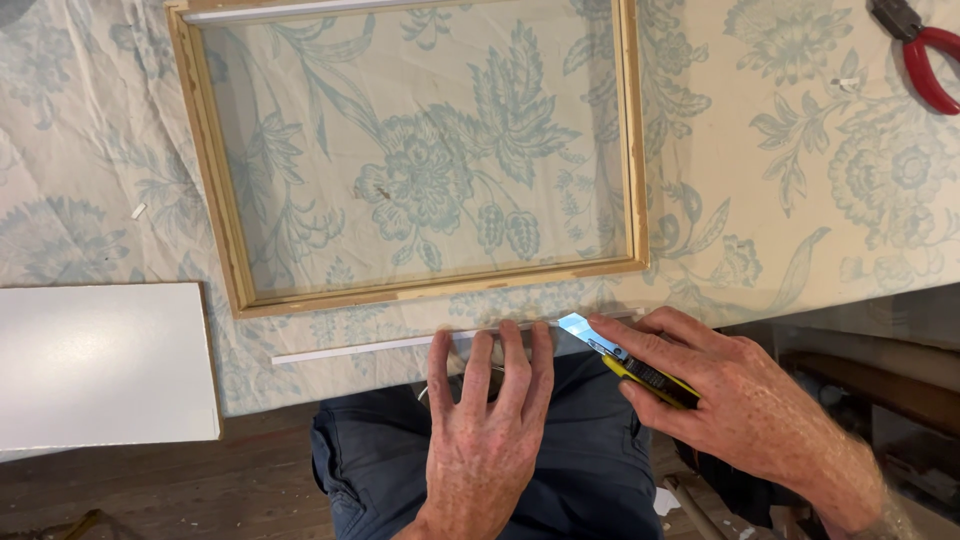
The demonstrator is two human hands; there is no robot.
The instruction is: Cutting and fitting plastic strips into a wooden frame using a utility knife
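L hand [490, 425] lies flat, fingers [515, 350] spread, pressing white strip [360, 347] at surface [800, 230] edge. R hand [715, 385] fingers grip yellow utility knife [630, 365], blade just right of L fingertips.

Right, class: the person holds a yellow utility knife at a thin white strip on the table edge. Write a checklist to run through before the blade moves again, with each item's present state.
1. Left hand presses the white strip flat: ok.
2. Left fingertips apart from the blade: not ok, they lie close beside it.
3. Right hand grips the yellow utility knife firmly: ok.
4. Blade tip set on the strip: cannot tell, it is blurred.
5. Wooden frame lies apart from the cut: ok.
6. Red pliers out of the way: ok.
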